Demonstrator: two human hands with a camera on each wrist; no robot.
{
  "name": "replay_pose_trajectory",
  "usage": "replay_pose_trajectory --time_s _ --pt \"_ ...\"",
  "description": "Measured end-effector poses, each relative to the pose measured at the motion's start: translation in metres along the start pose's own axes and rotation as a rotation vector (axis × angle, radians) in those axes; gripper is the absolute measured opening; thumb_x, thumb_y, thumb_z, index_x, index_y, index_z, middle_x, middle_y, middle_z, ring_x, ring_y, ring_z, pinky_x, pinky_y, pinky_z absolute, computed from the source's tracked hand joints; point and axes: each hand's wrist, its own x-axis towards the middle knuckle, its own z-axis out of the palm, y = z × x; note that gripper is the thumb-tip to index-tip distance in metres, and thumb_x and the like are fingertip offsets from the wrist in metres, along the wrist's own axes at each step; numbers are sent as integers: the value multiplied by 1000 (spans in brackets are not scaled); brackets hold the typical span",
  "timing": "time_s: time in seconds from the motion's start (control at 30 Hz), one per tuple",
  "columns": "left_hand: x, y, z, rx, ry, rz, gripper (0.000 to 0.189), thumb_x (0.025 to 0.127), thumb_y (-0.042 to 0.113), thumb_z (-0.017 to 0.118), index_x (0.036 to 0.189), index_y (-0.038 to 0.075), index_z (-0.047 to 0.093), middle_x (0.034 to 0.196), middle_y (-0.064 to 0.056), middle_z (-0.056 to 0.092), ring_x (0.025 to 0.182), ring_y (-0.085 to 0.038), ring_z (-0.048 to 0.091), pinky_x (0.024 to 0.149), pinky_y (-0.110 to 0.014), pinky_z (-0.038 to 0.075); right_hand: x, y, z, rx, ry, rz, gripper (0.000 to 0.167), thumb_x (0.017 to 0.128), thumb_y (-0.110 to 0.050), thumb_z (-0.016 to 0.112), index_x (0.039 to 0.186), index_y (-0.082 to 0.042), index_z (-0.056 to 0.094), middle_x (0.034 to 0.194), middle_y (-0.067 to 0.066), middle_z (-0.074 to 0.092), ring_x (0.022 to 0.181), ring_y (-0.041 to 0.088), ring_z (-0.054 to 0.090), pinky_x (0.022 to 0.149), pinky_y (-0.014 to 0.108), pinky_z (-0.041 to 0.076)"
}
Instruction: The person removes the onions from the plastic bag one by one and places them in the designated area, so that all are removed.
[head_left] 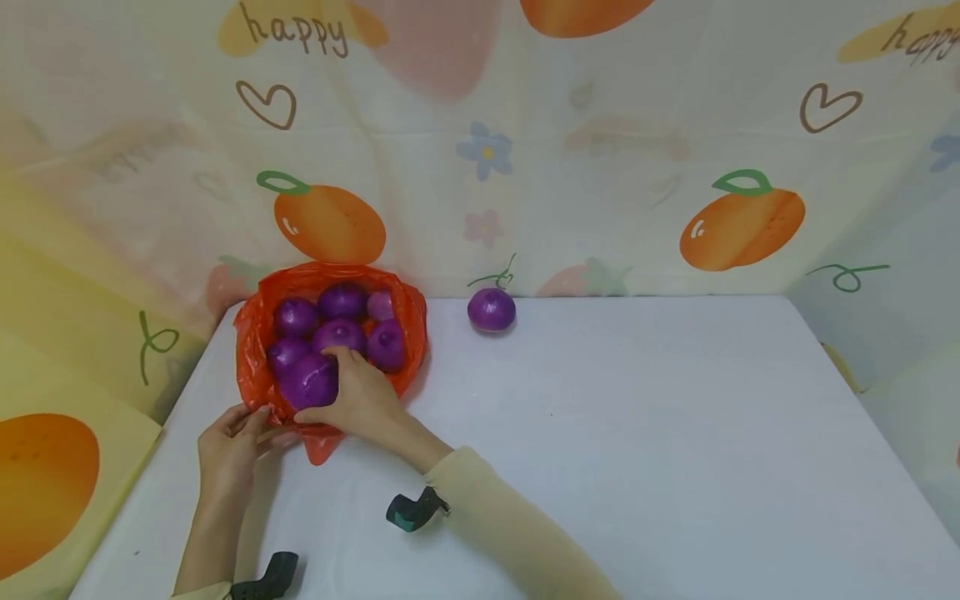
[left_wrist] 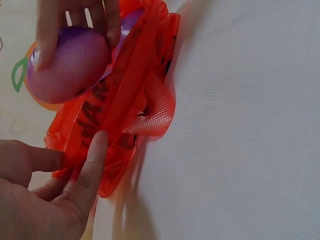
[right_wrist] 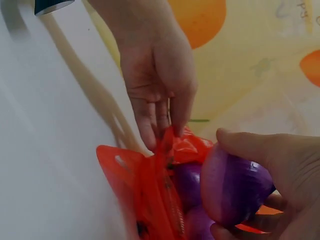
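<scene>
A red plastic bag (head_left: 253, 354) stands at the table's far left with its mouth rolled wide, several purple onions (head_left: 295, 317) inside. My right hand (head_left: 365, 398) grips one onion (head_left: 309, 383) at the bag's near side, thumb and fingers spread around it. In the right wrist view this onion (right_wrist: 235, 187) appears raised over others in the bag. My left hand (head_left: 227, 457) pinches the bag's near-left rim between thumb and fingers. Dark printed letters show on the bag (left_wrist: 95, 112) in the left wrist view, close to the left fingertips.
A single onion (head_left: 491, 310) sits at the table's back edge, right of the bag. Behind the white table (head_left: 637, 433) hangs a fruit-patterned cloth (head_left: 600, 167). A bag handle (head_left: 322, 447) flops onto the table in front. Dark wrist cameras (head_left: 415, 508) sit on both forearms.
</scene>
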Motion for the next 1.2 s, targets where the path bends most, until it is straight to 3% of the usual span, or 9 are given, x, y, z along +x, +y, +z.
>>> replay_pose_trajectory --time_s 0.23,0.33,0.53,0.7,0.9,1.2 --pt "-2 0 -1 21 -6 0 46 100 25 56 136 -3 45 79 16 67 71 -2 68 68 -15 56 -6 10 -21 60 19 -84 81 75 -36 85 141 -13 43 136 4 52 124 14 52 101 25 46" --pt "-2 -1 -2 -12 -6 -10 44 99 24 57 133 -2 47 79 14 68 70 -3 69 67 -16 56 -7 15 -28 83 26 -114 80 76 -31 86 141 -12 44 139 5 50 126 16 51 103 27 45" --pt "-3 -2 -3 -33 -7 -16 43 99 25 59 132 1 48 80 13 68 71 -4 69 67 -17 57 -9 27 -43 104 66 -160 80 76 -34 85 142 -13 45 140 4 48 129 16 49 105 29 44" --pt "-4 -1 -1 -47 2 -12 42 98 24 59 132 0 49 79 12 68 70 -4 69 67 -18 57 -10 39 -54 116 82 -143 84 76 -38 84 145 -14 43 143 4 47 131 17 47 107 33 43" --pt "-4 0 1 -46 30 -5 37 98 20 59 127 -1 50 77 12 67 68 -3 68 66 -16 56 -12 55 -70 107 105 -104 82 79 -31 83 147 -13 41 145 6 45 132 21 46 109 36 41" --pt "-4 -1 3 -25 28 -6 38 99 21 57 129 -1 50 78 13 66 69 -2 67 67 -14 55 -17 96 -98 134 226 -60 81 77 -23 85 144 -7 42 143 10 48 133 25 45 112 40 37"
